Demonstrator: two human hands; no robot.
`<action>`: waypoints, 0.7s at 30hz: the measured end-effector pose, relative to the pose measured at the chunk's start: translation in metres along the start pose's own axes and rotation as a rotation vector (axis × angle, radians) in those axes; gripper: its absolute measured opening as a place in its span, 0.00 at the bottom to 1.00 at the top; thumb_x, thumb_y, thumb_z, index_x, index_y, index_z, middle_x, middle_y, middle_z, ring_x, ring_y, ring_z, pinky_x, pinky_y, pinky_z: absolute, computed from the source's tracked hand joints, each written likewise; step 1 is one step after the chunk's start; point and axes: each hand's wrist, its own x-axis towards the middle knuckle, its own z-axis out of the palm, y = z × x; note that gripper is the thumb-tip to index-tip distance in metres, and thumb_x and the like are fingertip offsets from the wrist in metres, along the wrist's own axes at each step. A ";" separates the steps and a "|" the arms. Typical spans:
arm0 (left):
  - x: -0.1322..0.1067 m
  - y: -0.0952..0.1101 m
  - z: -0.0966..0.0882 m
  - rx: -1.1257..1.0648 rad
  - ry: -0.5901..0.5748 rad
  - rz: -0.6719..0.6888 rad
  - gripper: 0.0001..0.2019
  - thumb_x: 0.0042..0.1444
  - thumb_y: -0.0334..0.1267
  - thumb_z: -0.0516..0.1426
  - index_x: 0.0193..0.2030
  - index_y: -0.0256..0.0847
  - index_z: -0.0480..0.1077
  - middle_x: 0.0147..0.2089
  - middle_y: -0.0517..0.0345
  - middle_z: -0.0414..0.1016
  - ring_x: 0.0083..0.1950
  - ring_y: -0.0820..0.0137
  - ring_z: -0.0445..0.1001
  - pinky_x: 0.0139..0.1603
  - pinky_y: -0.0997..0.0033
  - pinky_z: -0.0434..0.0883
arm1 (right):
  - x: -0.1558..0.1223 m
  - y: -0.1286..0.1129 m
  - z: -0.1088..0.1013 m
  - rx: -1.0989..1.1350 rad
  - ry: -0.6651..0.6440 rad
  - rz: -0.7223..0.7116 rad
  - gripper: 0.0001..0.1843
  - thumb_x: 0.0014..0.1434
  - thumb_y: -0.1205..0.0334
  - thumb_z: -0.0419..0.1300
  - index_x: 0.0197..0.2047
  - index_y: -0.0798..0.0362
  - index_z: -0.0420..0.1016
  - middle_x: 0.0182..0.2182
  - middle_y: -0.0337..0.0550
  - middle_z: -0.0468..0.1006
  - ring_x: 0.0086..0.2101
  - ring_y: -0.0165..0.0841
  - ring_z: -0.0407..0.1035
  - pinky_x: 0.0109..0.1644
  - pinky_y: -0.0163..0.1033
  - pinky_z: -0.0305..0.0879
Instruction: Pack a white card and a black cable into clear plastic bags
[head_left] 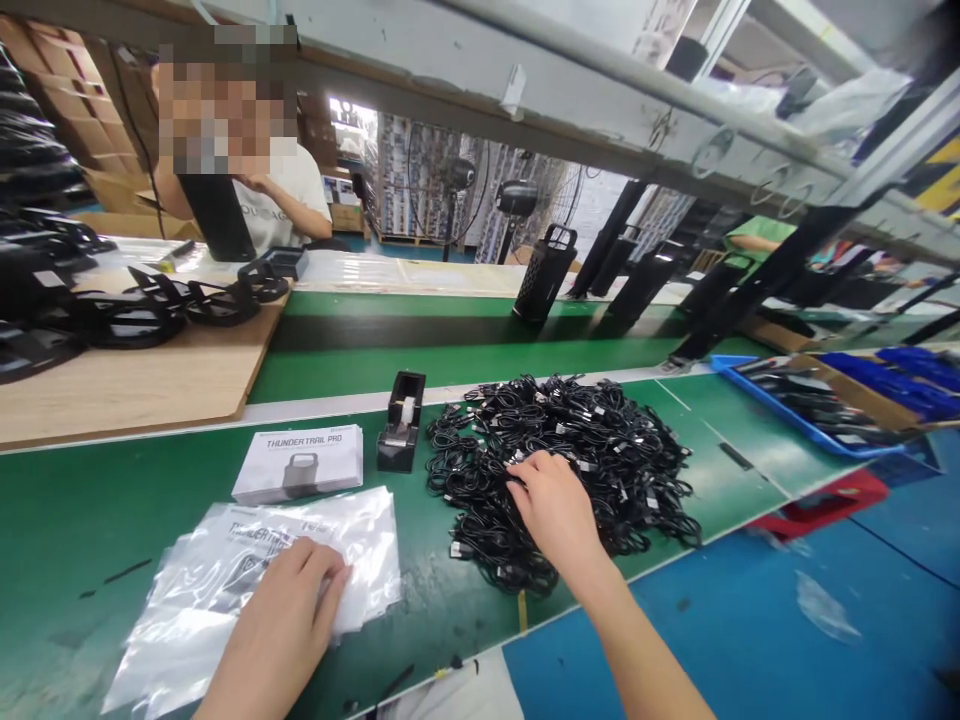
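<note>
**Black cable heap (562, 470) at right hand (551, 510); clear plastic bags (255, 590) under left hand (281, 625)**

Count at the near section of the green conveyor belt (112, 520): 2 hands, 1 black cable heap, 1 overlapping layer of clear plastic bags, 1 white printed card (298, 464) marked "THUNDER TRAIL PRO", and 1 black tape dispenser (401, 420). Individual cables cannot be counted. The bag count cannot be confirmed; at least 2 edges show.

Right hand: arm extends forward from the lower right, palm down. Fingers are slightly spread and pressed into the top of the heap. Whether they hold a cable cannot be determined.

Left hand: rests palm down on the bags, fingers close together and lying flat, with no visible pinch.

Position: the heap lies on the belt just right of the tape dispenser. The bags lie left of the heap, directly below the card.

Surroundings: 1 blue tray (795, 410) sits at the right. Black moulded parts (135, 315) lie on 1 wooden board (127, 395) at the left. 1 co-worker (289, 195) sits beyond the board.
</note>
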 end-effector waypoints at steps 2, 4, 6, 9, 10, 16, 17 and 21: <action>0.000 0.003 -0.003 -0.022 -0.020 -0.028 0.11 0.55 0.43 0.48 0.27 0.43 0.67 0.31 0.55 0.68 0.34 0.62 0.69 0.36 0.61 0.67 | 0.005 -0.007 0.004 0.107 0.087 0.013 0.09 0.56 0.65 0.54 0.36 0.52 0.75 0.33 0.47 0.73 0.36 0.39 0.64 0.41 0.43 0.60; -0.002 0.005 -0.008 -0.076 -0.029 -0.070 0.12 0.56 0.43 0.47 0.28 0.43 0.65 0.31 0.56 0.68 0.34 0.63 0.69 0.36 0.62 0.67 | 0.009 -0.021 0.005 0.264 0.185 0.070 0.09 0.58 0.62 0.52 0.39 0.53 0.72 0.37 0.47 0.74 0.40 0.39 0.64 0.44 0.44 0.59; -0.005 0.007 -0.012 -0.142 -0.033 -0.113 0.12 0.57 0.45 0.46 0.29 0.44 0.64 0.31 0.58 0.67 0.33 0.65 0.68 0.35 0.64 0.66 | 0.008 -0.043 0.004 0.466 0.176 0.089 0.11 0.60 0.60 0.50 0.42 0.53 0.69 0.38 0.46 0.73 0.40 0.37 0.65 0.43 0.41 0.59; -0.008 0.008 -0.015 -0.226 -0.022 -0.171 0.13 0.58 0.47 0.45 0.30 0.44 0.62 0.29 0.60 0.65 0.31 0.68 0.66 0.33 0.67 0.66 | 0.000 -0.081 0.007 0.645 -0.019 -0.070 0.09 0.61 0.62 0.49 0.43 0.52 0.67 0.37 0.43 0.74 0.37 0.32 0.66 0.41 0.37 0.59; -0.009 0.008 -0.015 -0.251 -0.013 -0.184 0.12 0.58 0.47 0.45 0.30 0.44 0.62 0.29 0.60 0.65 0.31 0.68 0.65 0.33 0.67 0.65 | -0.004 -0.092 0.010 0.634 -0.085 -0.168 0.09 0.61 0.63 0.49 0.42 0.51 0.68 0.36 0.42 0.74 0.36 0.32 0.66 0.42 0.37 0.57; -0.011 0.007 -0.011 -0.373 0.045 -0.222 0.11 0.59 0.46 0.45 0.31 0.44 0.61 0.31 0.61 0.64 0.34 0.68 0.65 0.38 0.68 0.64 | -0.017 -0.118 0.035 0.348 -0.191 -0.449 0.07 0.58 0.65 0.55 0.39 0.47 0.72 0.30 0.39 0.73 0.31 0.31 0.63 0.41 0.40 0.52; -0.011 0.006 -0.011 -0.386 0.053 -0.221 0.11 0.59 0.46 0.45 0.31 0.44 0.61 0.31 0.61 0.64 0.34 0.68 0.65 0.38 0.68 0.64 | -0.017 -0.117 0.036 0.309 -0.171 -0.458 0.07 0.58 0.65 0.55 0.39 0.47 0.72 0.30 0.39 0.72 0.31 0.31 0.63 0.41 0.40 0.52; -0.012 0.002 -0.008 -0.458 0.109 -0.236 0.10 0.59 0.46 0.46 0.32 0.44 0.60 0.31 0.62 0.62 0.34 0.68 0.64 0.37 0.68 0.64 | -0.018 -0.113 0.028 0.283 -0.123 -0.537 0.10 0.57 0.66 0.56 0.42 0.46 0.73 0.35 0.42 0.70 0.35 0.33 0.61 0.39 0.37 0.55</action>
